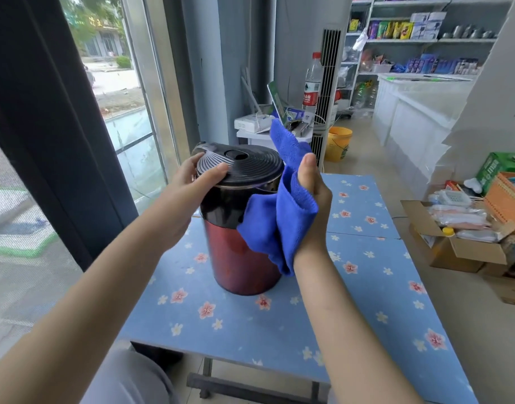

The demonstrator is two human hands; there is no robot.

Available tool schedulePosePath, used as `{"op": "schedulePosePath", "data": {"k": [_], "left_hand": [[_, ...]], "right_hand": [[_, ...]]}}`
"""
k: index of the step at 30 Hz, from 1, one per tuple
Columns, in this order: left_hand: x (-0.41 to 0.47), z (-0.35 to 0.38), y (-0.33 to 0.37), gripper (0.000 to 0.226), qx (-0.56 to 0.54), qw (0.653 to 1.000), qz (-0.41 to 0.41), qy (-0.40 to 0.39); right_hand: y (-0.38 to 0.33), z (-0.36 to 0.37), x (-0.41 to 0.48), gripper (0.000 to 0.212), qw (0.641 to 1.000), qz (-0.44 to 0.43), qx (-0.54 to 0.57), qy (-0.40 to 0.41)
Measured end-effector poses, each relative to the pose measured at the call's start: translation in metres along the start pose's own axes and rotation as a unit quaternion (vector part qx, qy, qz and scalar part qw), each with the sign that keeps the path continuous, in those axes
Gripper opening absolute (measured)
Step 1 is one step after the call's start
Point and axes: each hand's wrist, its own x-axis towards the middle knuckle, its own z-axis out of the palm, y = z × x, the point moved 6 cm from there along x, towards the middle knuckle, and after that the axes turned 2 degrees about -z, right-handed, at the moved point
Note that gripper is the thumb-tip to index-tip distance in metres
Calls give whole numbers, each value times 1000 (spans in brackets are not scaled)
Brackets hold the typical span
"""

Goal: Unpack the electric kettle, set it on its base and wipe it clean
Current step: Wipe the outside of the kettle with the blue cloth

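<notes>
Two bare hands work on an electric kettle (pixel 241 228) that stands upright on a blue flower-patterned table (pixel 279 322), toward its far left corner. The kettle has a glossy dark red body, a black upper band and a black ridged lid (pixel 241 166). Whether a base sits under it cannot be told. The left hand (pixel 192 185) rests on the near left edge of the lid, its fingers (pixel 214 172) spread apart and laid flat over the ridges, thumb on the rim. The right hand (pixel 311 196) is beside the kettle's right side with its fingers closed around a blue microfibre cloth (pixel 279 217); the cloth touches the black band and hangs down along the red body. Beyond the right edge of the table, an open cardboard box (pixel 460 237) sits on the floor.
</notes>
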Motion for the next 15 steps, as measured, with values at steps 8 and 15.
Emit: {"op": "schedulePosePath", "data": {"k": [8,15], "left_hand": [[23,-26,-1,48,20,998,-25,-60],[26,-23,-2,55,36,998,-50,-15]], "right_hand": [[71,-36,-44,21,984,4,-144,109],[98,-40,-55,49,977,29,-157,143]]}}
